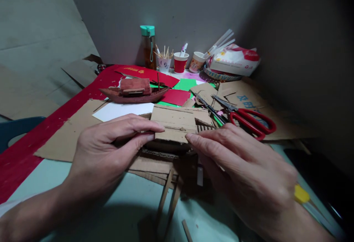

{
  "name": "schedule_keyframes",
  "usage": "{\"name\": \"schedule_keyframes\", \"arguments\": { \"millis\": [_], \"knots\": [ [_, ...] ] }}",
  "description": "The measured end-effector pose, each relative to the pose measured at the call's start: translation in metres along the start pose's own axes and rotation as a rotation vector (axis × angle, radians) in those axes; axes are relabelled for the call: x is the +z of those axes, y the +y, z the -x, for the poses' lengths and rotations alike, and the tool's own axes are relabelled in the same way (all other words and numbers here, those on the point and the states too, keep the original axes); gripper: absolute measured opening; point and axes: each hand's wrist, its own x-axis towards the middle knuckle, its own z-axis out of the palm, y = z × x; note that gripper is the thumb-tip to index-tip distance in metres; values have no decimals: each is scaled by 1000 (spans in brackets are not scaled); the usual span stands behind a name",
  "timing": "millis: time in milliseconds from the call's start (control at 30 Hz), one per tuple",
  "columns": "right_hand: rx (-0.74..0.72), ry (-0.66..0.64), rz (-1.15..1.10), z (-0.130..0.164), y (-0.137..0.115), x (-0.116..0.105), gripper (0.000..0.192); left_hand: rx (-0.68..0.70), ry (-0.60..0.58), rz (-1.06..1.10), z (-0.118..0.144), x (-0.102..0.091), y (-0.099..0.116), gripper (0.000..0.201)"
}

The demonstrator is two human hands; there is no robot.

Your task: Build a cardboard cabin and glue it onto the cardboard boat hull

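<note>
A bent piece of brown cardboard (pixel 174 118) lies over a small cardboard structure (pixel 163 148) in front of me. At its left edge, the thumb and fingers of my left hand (pixel 118 138) pinch the cardboard near the fold. My right hand (pixel 235 157) grips the lower right corner between thumb and forefinger; its other fingers are partly hidden. Beneath the structure are stacked cardboard pieces (pixel 151 166). Just behind stands a reddish-brown model boat (pixel 135 95) with a curved cabin and short mast. Red-handled scissors (pixel 253 122) lie beyond my right hand.
Cardboard strips (pixel 165 194) lie on the pale table (pixel 138 205). A bottle (pixel 148 48), a cup of wooden sticks (pixel 164 65), a red cup (pixel 181 63) and a tilted cup (pixel 197 62) line the wall. A yellow-ended tool (pixel 301 194) is beside my right wrist.
</note>
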Motion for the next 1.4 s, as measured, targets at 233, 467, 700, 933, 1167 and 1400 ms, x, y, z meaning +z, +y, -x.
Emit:
{"name": "schedule_keyframes", "arguments": {
  "millis": [233, 467, 700, 933, 1167, 1400],
  "knots": [
    [-2, 15, -24, 0, 0, -2, 16, -46, 2, -77, -2, 0, 6, 17],
    [213, 245, -29, -7, 6, -15, 20, -147, -17, -86, -3, -7, 3, 39],
    [481, 211, -16, -6, 25, -24, 6, -200, -72, -89, -8, -12, 5, 27],
    [483, 169, -21, -4, 29, -21, 9, -220, -132, -116, -6, -13, 6, 39],
    [441, -139, 369, 0, 34, -22, 16, -224, -186, -46, -1, -11, -3, 37],
    [469, -487, 575, -6, 27, -24, 19, -222, -164, -109, -2, -17, -9, 36]
  ]
}}
